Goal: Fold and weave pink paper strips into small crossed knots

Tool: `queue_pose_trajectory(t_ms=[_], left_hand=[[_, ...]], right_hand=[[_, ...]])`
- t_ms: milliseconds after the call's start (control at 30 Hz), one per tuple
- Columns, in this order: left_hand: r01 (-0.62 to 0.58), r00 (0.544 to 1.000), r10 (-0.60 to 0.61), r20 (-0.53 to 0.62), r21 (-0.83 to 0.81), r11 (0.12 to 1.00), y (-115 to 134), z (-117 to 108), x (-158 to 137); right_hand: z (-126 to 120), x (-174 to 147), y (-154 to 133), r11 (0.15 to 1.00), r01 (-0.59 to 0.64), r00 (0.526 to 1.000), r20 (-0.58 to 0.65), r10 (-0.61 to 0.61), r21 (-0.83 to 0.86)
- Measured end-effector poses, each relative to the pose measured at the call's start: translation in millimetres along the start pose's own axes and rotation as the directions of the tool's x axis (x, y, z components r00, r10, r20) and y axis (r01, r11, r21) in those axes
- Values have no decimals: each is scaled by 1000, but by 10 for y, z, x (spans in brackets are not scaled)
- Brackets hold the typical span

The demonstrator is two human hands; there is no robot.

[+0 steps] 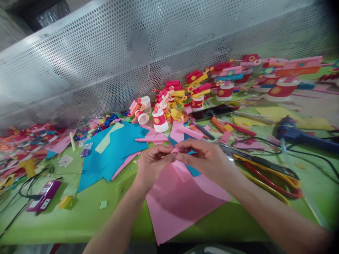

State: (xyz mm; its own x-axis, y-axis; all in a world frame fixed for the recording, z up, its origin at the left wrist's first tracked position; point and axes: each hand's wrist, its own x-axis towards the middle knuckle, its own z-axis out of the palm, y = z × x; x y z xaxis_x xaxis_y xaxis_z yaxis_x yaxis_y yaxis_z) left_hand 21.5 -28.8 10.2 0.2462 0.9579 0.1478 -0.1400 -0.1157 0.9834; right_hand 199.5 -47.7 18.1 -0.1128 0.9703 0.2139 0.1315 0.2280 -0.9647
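My left hand (156, 163) and my right hand (205, 157) meet over the table, fingertips pinched together on a small piece of pink paper (182, 170). Part of that piece hangs below the fingers; the pinched end is mostly hidden. Beneath both hands lies a large pink sheet (185, 204), one corner jutting over the table's front edge. Blue sheets (113, 148) are spread to the left of my left hand. Close to my right forearm rest scissors (275, 181) with red and yellow handles.
Paper cups (160, 121) with red bands and coloured paper rolls stand along the back, before a perforated metal panel (106, 53). A blue glue gun (304, 135) with its cable lies at right. A purple power strip (43, 196) is at left. A dark phone (212, 112) lies behind.
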Motion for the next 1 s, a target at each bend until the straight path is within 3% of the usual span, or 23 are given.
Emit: queue_pose_trajectory(t_ms=[167, 300, 467, 567, 667, 800, 1000], left_hand=[[-166, 986, 168, 6, 174, 971, 25, 21, -22], [-139, 990, 143, -3, 227, 964, 32, 12, -58], [-153, 988, 153, 21, 272, 950, 13, -45, -86], [-59, 998, 61, -1, 219, 974, -16, -65, -70], [72, 997, -72, -8, 37, 997, -42, -52, -44], [92, 995, -93, -19, -61, 994, -61, -6, -25], [148, 984, -161, -71, -163, 975, -77, -22, 32]], right_hand=[[0, -23, -26, 986, 121, 992, -30, -125, -116], [-2, -46, -49, 966, 191, 980, -18, -197, -173], [-21, -65, -66, 972, 190, 982, 11, -190, -140], [-21, -92, -110, 977, 163, 986, -5, -166, -138], [-13, -122, -173, 986, 105, 994, -30, -109, -132], [10, -126, -210, 989, 104, 990, -86, -113, -109], [-102, -154, -231, 922, 181, 983, 24, -184, -342]])
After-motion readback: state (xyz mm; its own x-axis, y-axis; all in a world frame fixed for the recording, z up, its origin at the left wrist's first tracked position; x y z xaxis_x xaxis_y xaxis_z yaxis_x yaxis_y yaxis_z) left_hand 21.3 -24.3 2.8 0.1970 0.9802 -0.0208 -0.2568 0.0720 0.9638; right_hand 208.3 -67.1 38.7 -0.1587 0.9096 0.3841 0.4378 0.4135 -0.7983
